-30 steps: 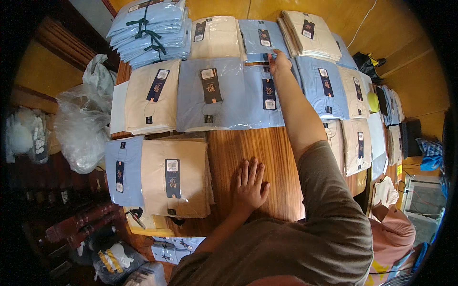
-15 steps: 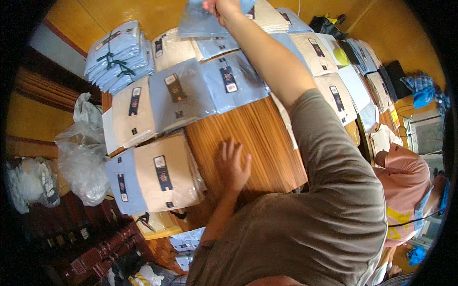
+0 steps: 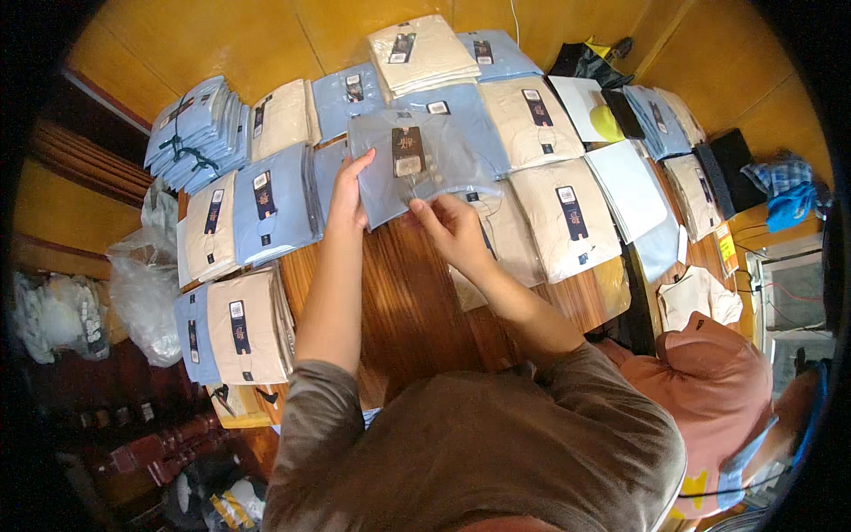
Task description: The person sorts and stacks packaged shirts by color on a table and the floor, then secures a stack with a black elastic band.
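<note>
Between my two hands, above the wooden table (image 3: 381,293), is a blue folded shirt in a clear plastic bag (image 3: 377,191), with a dark printed tag showing through. My left hand (image 3: 350,191) grips its left edge, the thumb on top. At the near right edge, the fingers and thumb of my right hand (image 3: 450,229) pinch the plastic. The package is tilted and partly covers the stacks behind it. Just right of my right hand lies a beige bagged shirt (image 3: 511,235), partly hidden by my wrist.
Blue and beige bagged stacks surround the table, including a tied blue stack (image 3: 197,133) at far left and a tall beige stack (image 3: 417,58) at the back. Clear plastic bags (image 3: 146,297) hang at the left. A person in a pink top (image 3: 700,390) is at the right.
My right hand has come back from the far stacks with the blue bagged shirt. My left hand has lifted off the tabletop and now holds the package too. The view has shifted.
</note>
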